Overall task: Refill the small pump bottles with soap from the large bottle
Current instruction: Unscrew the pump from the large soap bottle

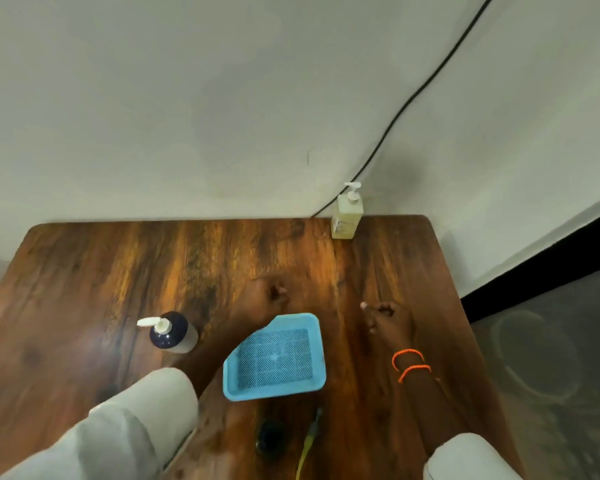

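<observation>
You are looking down at a wooden table [84,271] pushed into the corner of a pale wall. Your left hand [269,292] reaches out over the middle of the table, just beyond the far edge of the blue tray [236,379]. It is blurred and blends into the wood; its fingers look curled, but you cannot tell whether it holds anything. Your right hand [388,318] lies to the right of the tray, apart from it, with its fingers loosely curled and nothing in it. Two orange bands [409,363] circle that wrist. Both forearms come out of light sleeves [136,417] rolled back from the wrists.

The dark pump bottle [172,332] stands upright on the left half of the table, just left of your left forearm, its white pump nozzle pointing left. The clear bottle of yellowish soap [346,216] stands upright at the far right edge of the table, close to the wall corner, well apart from both hands, and its white pump is on. The tray has a mesh floor. Near you, below the tray, lie a small dark round object [269,436] and a yellow cord [307,448]. A black cable [430,77] runs diagonally down the wall toward the soap bottle.
</observation>
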